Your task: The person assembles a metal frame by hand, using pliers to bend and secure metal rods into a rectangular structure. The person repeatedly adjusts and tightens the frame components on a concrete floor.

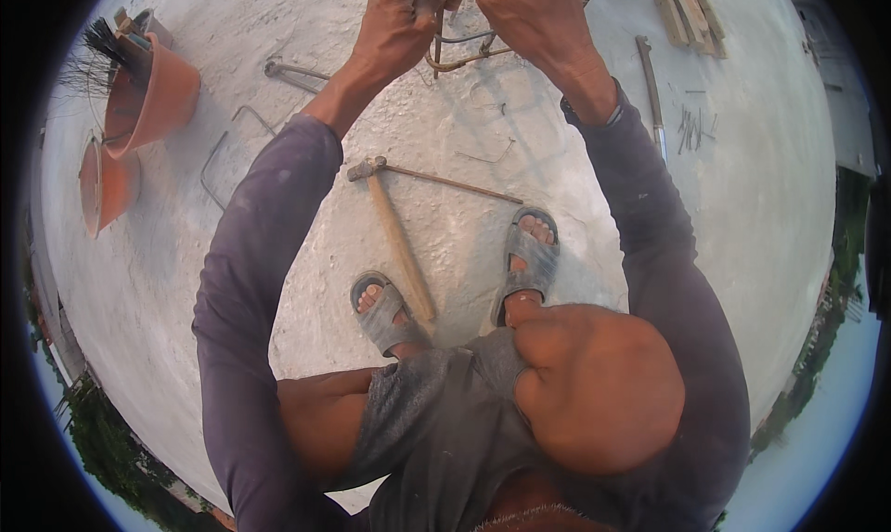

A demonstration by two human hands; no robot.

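Note:
Both my hands are at the upper edge, over a piece of bent rebar (464, 62) made of thin, rusty rods. My left hand (401, 20) is closed against an upright rod at the frame's left side. Bent over the rods from the other side, my right hand (541, 17) has curled fingers, partly cut off by the picture's edge. Rods show between the hands, and one end sticks out past my right hand. Between the hands and my feet lies a hammer (399, 240) with a wooden handle. A thin straight rod (455, 183) runs from its head toward my right foot.
Orange buckets (172, 96) stand at the left, the upper one holding dark wires. Bent rods (212, 172) and a long-handled metal tool (297, 73) lie nearby. On the right are a long bar tool (652, 96), several nails (691, 128) and wooden planks (685, 12) on the concrete floor (761, 189).

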